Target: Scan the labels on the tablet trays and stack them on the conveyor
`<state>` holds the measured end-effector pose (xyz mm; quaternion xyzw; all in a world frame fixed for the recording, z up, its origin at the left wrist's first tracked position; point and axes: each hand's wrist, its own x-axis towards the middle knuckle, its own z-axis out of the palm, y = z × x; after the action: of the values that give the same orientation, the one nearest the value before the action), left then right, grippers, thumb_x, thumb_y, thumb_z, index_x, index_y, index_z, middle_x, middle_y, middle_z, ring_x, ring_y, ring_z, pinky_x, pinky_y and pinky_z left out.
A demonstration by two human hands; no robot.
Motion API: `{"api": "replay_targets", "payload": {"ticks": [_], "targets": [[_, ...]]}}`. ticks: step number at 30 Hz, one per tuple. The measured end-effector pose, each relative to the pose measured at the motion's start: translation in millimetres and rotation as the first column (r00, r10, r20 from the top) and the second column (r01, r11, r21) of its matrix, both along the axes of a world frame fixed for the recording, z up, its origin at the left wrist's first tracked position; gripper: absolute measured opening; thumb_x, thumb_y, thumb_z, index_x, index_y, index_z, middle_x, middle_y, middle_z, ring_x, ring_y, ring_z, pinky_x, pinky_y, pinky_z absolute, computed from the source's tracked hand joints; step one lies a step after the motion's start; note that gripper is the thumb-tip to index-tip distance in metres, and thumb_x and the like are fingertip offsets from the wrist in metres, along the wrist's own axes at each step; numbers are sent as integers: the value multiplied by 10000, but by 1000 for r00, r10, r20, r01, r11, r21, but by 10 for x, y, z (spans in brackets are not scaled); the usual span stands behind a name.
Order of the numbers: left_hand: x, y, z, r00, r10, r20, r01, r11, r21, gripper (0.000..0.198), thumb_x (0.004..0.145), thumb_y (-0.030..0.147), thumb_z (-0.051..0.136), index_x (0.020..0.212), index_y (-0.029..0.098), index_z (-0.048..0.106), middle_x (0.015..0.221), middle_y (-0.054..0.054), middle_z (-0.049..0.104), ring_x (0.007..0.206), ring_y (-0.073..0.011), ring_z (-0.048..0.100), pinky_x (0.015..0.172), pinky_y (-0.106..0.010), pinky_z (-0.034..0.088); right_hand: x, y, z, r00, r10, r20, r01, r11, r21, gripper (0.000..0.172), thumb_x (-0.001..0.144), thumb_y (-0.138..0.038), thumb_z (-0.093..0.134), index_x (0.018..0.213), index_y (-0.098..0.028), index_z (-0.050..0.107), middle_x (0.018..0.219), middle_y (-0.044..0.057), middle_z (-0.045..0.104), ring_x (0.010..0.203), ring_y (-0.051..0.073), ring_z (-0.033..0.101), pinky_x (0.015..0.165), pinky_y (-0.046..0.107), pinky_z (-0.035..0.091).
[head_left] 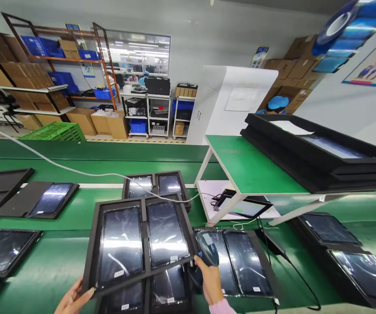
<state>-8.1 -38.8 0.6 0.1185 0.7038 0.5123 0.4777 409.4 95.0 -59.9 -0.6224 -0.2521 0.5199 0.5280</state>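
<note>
Both of my hands hold a black foam tray by its near corners, tilted above the green bench. In it lie two film-wrapped tablet-like screens, a left screen and a right screen, each with a small white label. My left hand is closed on the near left corner, thumb on top. My right hand grips the near right corner. A barcode scanner is right beside it; whether the hand touches it I cannot tell. Partly hidden below is another tray with screens.
More trays with screens stand at right, behind and at far left. A raised green-topped stand carries stacked foam trays. A white cable crosses above the bench; a black cable lies at right.
</note>
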Motion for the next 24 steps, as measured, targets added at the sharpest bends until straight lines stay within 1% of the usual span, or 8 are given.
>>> {"api": "replay_targets", "payload": {"ticks": [5,10,13,14,16,18,20,24], "targets": [[-4,930,168,997,-61,-37,65,990,128,793,403,401,955,1108,194,656,1294,-132,682,1384,-370,477,1218,-494,304,-152,870,127,993,-32,-110,53,980,193,419,550,-411,833,866,-155,731,849,59,747,797,233,681,700,327,540],[14,1842,301,963,-193,-189,229,954,193,683,480,416,880,1088,170,688,1199,-150,713,1316,-358,542,1167,-478,376,-196,1568,314,968,-108,-226,145,978,153,381,502,-352,811,805,-154,693,626,-13,659,549,149,576,538,275,493],[34,2336,285,879,-231,-418,311,941,134,511,577,420,743,1021,169,721,1023,-128,752,1195,-332,620,1135,-472,402,-234,1948,338,965,-126,-231,151,984,95,343,441,-306,796,724,-173,655,618,-21,646,553,130,558,524,256,493],[36,2469,243,819,-252,-516,322,945,50,445,605,390,690,993,177,730,947,-109,757,1126,-334,647,1109,-492,421,-244,2046,317,968,-125,-219,145,986,77,340,423,-295,795,705,-176,647,639,-15,656,582,136,572,534,258,507],[28,2666,113,772,-256,-581,287,957,-39,361,625,306,637,947,177,739,852,-97,749,1048,-345,657,1081,-515,427,-246,2154,253,973,-124,-193,134,990,42,349,401,-283,797,698,-177,647,697,-2,678,651,150,605,567,267,537],[1,2764,-44,745,-265,-612,255,961,-105,325,666,264,599,942,166,741,809,-87,735,991,-336,661,1052,-509,441,-198,2094,193,977,-126,-173,129,992,11,372,407,-290,804,731,-172,665,765,10,700,734,164,636,619,272,561],[-39,2767,-195,727,-279,-627,239,959,-150,369,729,263,581,1048,152,731,819,-75,731,971,-309,669,1039,-474,453,-86,1835,171,985,-108,-137,109,994,5,403,441,-316,827,788,-162,690,845,29,724,797,176,659,686,290,580],[-93,2439,-487,719,-272,-640,181,962,-205,540,901,372,503,1370,110,560,1012,-107,737,1018,-244,686,1063,-398,441,212,783,237,988,105,116,-103,994,-25,418,627,-446,835,871,-124,731,828,78,744,759,219,692,779,371,576]]}}
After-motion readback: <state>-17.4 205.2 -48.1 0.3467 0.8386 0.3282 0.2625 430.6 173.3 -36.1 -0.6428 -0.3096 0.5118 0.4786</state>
